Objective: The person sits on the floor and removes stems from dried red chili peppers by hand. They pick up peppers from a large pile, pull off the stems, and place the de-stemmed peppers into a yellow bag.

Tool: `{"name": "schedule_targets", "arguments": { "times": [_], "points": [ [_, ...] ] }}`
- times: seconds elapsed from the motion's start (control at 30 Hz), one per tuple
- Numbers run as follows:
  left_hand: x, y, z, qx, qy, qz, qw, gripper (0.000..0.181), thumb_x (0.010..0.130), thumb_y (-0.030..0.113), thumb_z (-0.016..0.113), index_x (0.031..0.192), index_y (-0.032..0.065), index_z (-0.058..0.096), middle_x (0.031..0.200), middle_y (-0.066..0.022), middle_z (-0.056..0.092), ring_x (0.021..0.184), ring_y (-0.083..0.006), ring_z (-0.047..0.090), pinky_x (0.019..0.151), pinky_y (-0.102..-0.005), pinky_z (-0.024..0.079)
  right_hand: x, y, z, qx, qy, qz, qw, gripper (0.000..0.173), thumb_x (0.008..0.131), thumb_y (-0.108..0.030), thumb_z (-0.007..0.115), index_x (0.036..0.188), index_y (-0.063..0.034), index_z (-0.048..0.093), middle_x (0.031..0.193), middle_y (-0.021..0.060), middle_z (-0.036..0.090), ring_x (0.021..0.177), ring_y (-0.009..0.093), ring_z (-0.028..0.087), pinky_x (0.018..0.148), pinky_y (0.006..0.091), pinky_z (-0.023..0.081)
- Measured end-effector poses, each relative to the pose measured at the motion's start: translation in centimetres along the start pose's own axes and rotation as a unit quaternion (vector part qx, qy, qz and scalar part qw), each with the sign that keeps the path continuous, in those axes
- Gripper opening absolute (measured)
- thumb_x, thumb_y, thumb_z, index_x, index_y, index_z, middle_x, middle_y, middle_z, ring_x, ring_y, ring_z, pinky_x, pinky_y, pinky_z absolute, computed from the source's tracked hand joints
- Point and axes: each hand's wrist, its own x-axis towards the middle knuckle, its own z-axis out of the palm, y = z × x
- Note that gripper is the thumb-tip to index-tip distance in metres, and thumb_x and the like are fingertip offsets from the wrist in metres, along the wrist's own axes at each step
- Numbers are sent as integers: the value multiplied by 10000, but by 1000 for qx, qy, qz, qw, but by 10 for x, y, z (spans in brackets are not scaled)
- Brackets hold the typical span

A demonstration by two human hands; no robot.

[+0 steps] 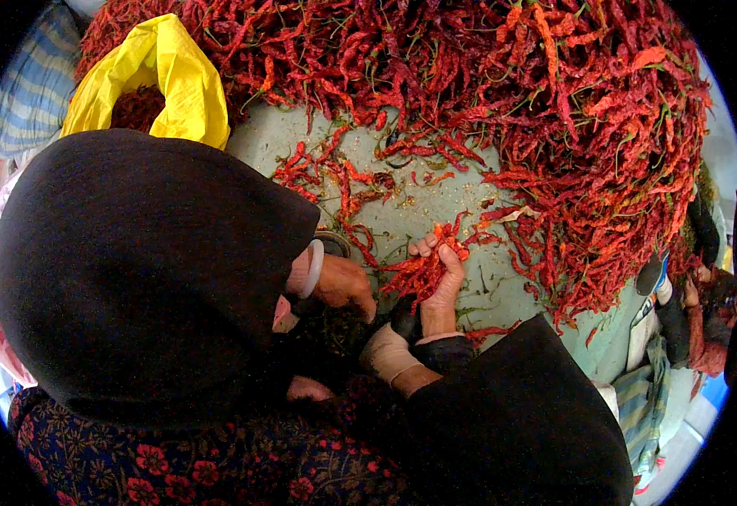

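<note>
My right hand (pixel 446 278) grips a bunch of red dried chilies (pixel 416 275), its thumb pressed over them and the fingertips curled up at the left. Just left of the bunch is my left hand (pixel 346 284), with a white bangle (pixel 315 269) at the wrist. Its fingers are bent downward; whether anything is pinched in them is hidden. Behind that hand shows part of a dark round rim (pixel 335 241). Loose chilies and broken stems lie scattered on the pale surface (pixel 362 142) around the hands.
A large heap of red chilies (pixel 602 152) spreads across the back and right. At the back left stands a yellow sack (pixel 194 88) with dark red contents. Black cloth (pixel 153 272) covers much of the left. Another person (pixel 706 322) is partly visible, blurred, at the far right.
</note>
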Motion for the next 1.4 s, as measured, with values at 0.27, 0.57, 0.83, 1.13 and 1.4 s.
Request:
{"name": "schedule_targets", "arguments": {
  "times": [0.27, 0.57, 0.83, 1.13, 1.4],
  "points": [
    [4, 0, -22, 5, 87, -55, 995, 371, 597, -50, 451, 930, 70, 565, 861, -141, 580, 800, -335, 547, 669, -437, 417, 0, -5, -1, 15, -8, -1, 1000, 220, 688, -146, 595, 810, -23, 458, 729, 33, 436, 664, 137, 421, 695, 311, 360],
    [-6, -11, -13, -71, 136, -154, 976, 388, 597, -64, 431, 890, 114, 612, 824, -133, 600, 779, -304, 566, 652, -383, 436, 0, 1, -4, 28, -26, 7, 999, 223, 682, -143, 590, 811, -18, 457, 730, 35, 436, 662, 137, 418, 694, 309, 356],
    [0, -23, -14, 7, 72, -179, 981, 459, 620, -61, 431, 975, 166, 610, 911, -93, 615, 800, -252, 579, 681, -358, 443, -2, -1, 0, 10, -19, -2, 1000, 232, 674, -144, 591, 814, -17, 456, 726, 35, 435, 656, 138, 421, 699, 304, 357],
    [-22, -57, -28, -76, 177, -113, 975, 462, 645, -83, 457, 1028, 145, 577, 1006, -90, 578, 963, -249, 523, 800, -356, 423, -1, -1, -2, 23, -16, 1, 1000, 228, 671, -141, 597, 805, -18, 459, 726, 33, 440, 672, 146, 435, 718, 308, 367],
    [-36, -40, -59, 90, 374, -237, 892, 394, 660, -80, 469, 987, 108, 582, 1075, -92, 541, 975, -257, 526, 796, -356, 445, 1, -1, -7, 34, -30, -1, 999, 229, 668, -129, 588, 835, -24, 473, 743, 38, 465, 682, 155, 441, 722, 319, 364]
  ]
}}
